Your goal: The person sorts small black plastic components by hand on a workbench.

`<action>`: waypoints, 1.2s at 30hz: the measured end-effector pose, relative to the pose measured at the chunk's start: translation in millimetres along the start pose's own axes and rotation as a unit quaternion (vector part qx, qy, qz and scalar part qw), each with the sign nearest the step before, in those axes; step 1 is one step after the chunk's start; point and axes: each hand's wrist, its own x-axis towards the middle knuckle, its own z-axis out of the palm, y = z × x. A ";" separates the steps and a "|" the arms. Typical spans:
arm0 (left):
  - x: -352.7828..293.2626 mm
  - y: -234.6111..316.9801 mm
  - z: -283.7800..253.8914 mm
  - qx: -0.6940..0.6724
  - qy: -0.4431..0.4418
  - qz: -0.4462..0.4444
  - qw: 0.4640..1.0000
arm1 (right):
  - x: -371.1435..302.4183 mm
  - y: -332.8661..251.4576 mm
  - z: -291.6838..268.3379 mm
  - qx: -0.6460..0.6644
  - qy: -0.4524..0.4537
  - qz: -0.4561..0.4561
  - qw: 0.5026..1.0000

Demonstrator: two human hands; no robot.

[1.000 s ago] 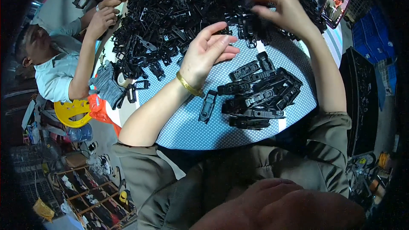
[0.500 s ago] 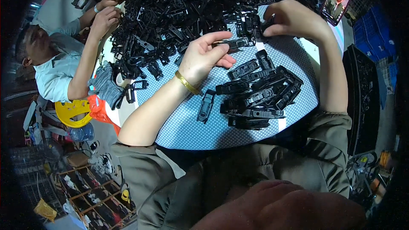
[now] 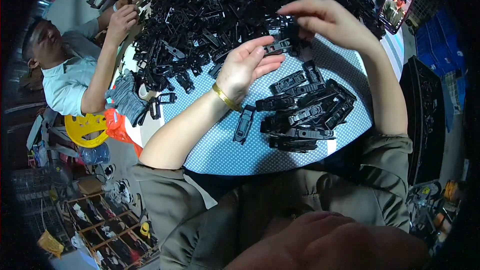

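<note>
My left hand [image 3: 245, 65], with a gold bracelet at the wrist, pinches a long black plastic piece [image 3: 278, 46] between thumb and forefinger. Its other fingers stretch out beneath. My right hand [image 3: 322, 20] hovers at the near edge of a large heap of similar black pieces [image 3: 215, 12]; its fingers are apart, and I see nothing held in them. Closer to me, a smaller pile of black pieces [image 3: 305, 107] lies on the blue-and-white dotted table cover [image 3: 215, 155]. One single piece [image 3: 244, 124] lies just left of that pile.
A co-worker [image 3: 65, 80] sits at the left, both hands raised by the heap. Grey gloves [image 3: 125, 95] and a tape roll [image 3: 143, 91] lie at the left edge. A phone [image 3: 395, 7] stands at the far right. Blue crates [image 3: 437, 45] are beyond the table.
My right hand has moved left over the heap's edge, and its fingers have spread. My left hand has shifted slightly right with the black plastic piece. The co-worker's hands have moved.
</note>
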 end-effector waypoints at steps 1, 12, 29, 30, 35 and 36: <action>0.3 -0.4 0.4 -0.010 0.004 0.009 1.000 | 0.0 -3.8 6.2 0.006 -0.012 -0.001 1.000; -1.2 -2.9 1.7 0.000 0.036 0.043 0.998 | -1.5 -8.7 45.2 -0.080 0.106 -0.007 0.991; 0.5 -3.8 -1.7 0.002 0.016 0.072 0.997 | 1.1 -3.1 55.9 -0.125 0.163 -0.108 0.973; 0.1 -4.8 -2.4 -0.004 0.017 0.063 0.998 | 0.7 -2.2 58.1 -0.135 0.164 -0.119 0.970; -1.0 -0.8 -0.6 0.008 -0.025 0.054 0.998 | -2.5 -6.4 55.4 -0.210 0.160 -0.080 0.961; -2.3 1.8 1.4 0.008 -0.026 0.053 0.998 | -3.3 -7.7 54.0 -0.210 0.161 -0.079 0.961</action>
